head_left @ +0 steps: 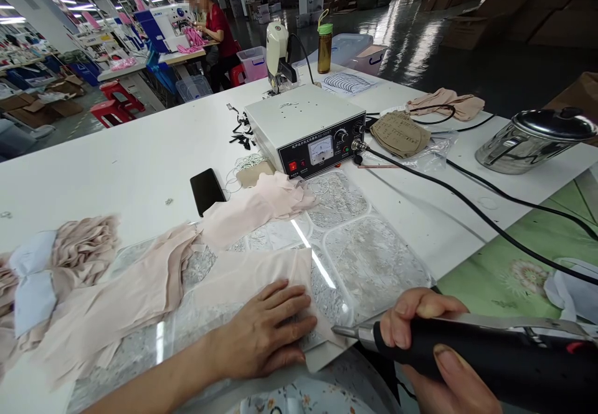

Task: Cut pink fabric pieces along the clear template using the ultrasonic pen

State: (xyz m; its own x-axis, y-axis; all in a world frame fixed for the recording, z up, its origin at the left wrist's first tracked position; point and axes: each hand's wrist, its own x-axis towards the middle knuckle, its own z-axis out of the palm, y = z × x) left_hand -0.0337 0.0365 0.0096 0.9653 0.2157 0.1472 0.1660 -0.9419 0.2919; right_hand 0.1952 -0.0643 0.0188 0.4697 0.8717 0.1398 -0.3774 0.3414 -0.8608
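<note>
My left hand [268, 333] lies flat with fingers stretched out, pressing a thin pale-pink fabric piece [261, 274] onto a clear patterned plastic mat [374, 255]. My right hand [427, 324] is wrapped round a black handheld ultrasonic welder [486, 355] with a pointed metal tip. That tip is at the fabric's right edge, just right of my left fingertips; whether it touches the cloth I cannot tell. Under this edge shows the corner of a pale flat sheet [324, 355]. More pink fabric pieces [135, 289] lie left of my hand, and another stack [259, 205] is beyond it.
A control box [322, 149] stands behind the mat, its black cable [448, 187] running to the right. A phone [207, 191], a steel pot [518, 143], brown card patterns [399, 134] and a bottle [324, 50] are on the white table [154, 152]. A person [219, 31] sits at a sewing machine farther back.
</note>
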